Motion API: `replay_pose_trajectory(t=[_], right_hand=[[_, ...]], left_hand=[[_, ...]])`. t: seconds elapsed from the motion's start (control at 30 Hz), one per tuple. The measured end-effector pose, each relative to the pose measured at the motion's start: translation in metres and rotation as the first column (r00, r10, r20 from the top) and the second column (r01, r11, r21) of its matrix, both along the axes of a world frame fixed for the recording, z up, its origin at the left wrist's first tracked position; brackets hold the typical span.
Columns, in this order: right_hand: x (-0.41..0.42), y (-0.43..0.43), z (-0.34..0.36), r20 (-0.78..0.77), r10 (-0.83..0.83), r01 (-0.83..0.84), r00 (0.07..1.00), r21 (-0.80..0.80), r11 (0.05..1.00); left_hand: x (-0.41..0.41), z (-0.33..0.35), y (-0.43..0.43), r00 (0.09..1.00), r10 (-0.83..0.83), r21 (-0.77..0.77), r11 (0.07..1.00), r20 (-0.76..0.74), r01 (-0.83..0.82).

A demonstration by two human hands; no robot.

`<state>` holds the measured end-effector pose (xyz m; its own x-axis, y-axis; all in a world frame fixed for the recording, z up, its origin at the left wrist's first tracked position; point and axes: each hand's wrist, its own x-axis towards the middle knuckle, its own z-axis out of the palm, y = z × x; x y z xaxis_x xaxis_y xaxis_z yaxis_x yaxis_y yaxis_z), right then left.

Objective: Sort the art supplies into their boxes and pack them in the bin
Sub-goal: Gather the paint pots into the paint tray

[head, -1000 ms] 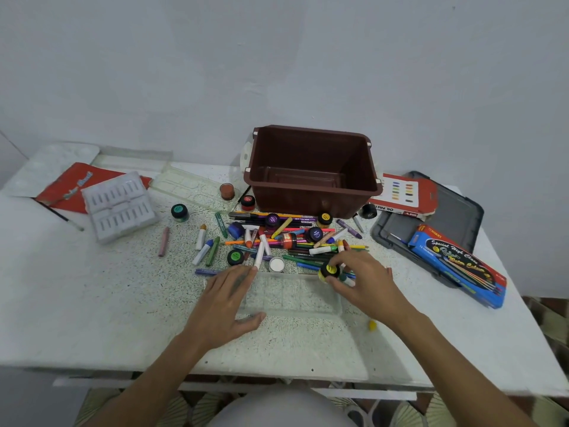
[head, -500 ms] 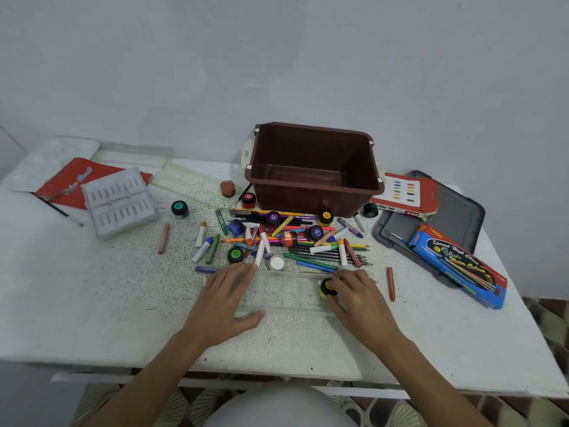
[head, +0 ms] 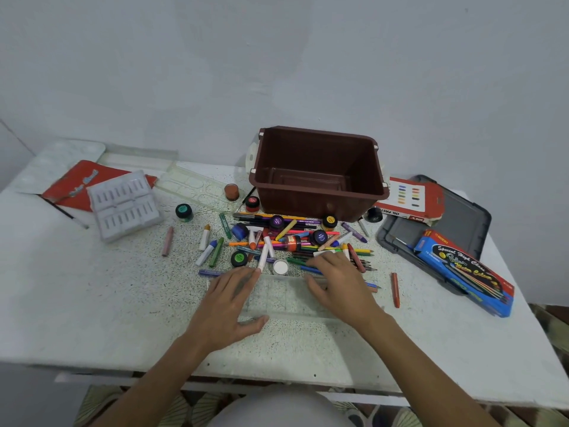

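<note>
Left hand [head: 226, 306]: is lying flat and released, fingers straight and spread, on the left end of the tray [head: 284, 298]; the thumb is touching the tray's near edge.
Right hand [head: 341, 285]: is lying palm down over the tray's right end, fingers loosely stretched, thumb apart on the tray; what is under the palm is hidden.
Tray: one, clear, with compartments, is sitting on the table [head: 92, 288] between the two hands and partly under them.
Pile [head: 295, 238]: pens, pencils and crayons are lying crossed just beyond the tray; the right fingertips are reaching its near edge.
Pots [head: 239, 258]: eleven are showing, in and around the pile; the white one is sitting just beside the tray's far edge.
Bin [head: 317, 174]: one, brown, is standing upright behind the pile, well apart from both hands.
Boxes: two, the blue box [head: 465, 272] and the red box [head: 409, 198], are lying at the right, both overlapping one grey lid [head: 462, 214].
Insert [head: 124, 204]: one, grey, is lying far left.
</note>
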<state>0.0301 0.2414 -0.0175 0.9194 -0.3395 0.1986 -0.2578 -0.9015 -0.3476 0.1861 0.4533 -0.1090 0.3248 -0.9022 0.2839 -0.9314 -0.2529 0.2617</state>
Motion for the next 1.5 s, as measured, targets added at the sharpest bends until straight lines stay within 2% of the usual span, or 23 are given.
replay_pose_trajectory(t=[0.27,0.4,0.57,0.87,1.13,1.37,1.5], right_hand=[[0.046,0.012,-0.011,-0.175,0.096,-0.096,0.98,0.012,0.995],[0.054,0.014,-0.022,-0.256,0.11,-0.092,0.96,0.079,0.993],[0.053,0.012,-0.025,-0.156,0.134,-0.088,0.979,0.27,0.959],[0.013,-0.008,0.0,0.027,0.071,-0.076,0.997,0.379,0.922],[-0.052,-0.01,0.007,0.082,0.017,-0.041,0.996,0.301,0.953],[-0.069,0.003,-0.01,0.059,-0.033,0.029,0.998,0.065,0.997],[-0.067,0.011,-0.018,0.04,-0.114,0.115,0.993,-0.033,0.993]], left_hand=[[-0.001,0.002,0.0,1.0,0.004,0.0,1.0,-0.008,-0.004],[-0.001,0.002,0.0,1.0,-0.005,-0.012,1.0,-0.008,0.005],[0.0,0.0,0.0,1.0,-0.006,-0.025,1.0,-0.006,0.005],[0.0,-0.001,0.0,1.0,0.001,-0.018,1.0,-0.004,-0.002],[0.001,-0.003,0.001,1.0,0.003,-0.012,1.0,0.003,-0.003],[0.001,-0.001,-0.001,1.0,-0.005,-0.02,1.0,0.0,0.005],[0.001,-0.001,-0.001,1.0,-0.002,-0.004,1.0,-0.003,0.002]])
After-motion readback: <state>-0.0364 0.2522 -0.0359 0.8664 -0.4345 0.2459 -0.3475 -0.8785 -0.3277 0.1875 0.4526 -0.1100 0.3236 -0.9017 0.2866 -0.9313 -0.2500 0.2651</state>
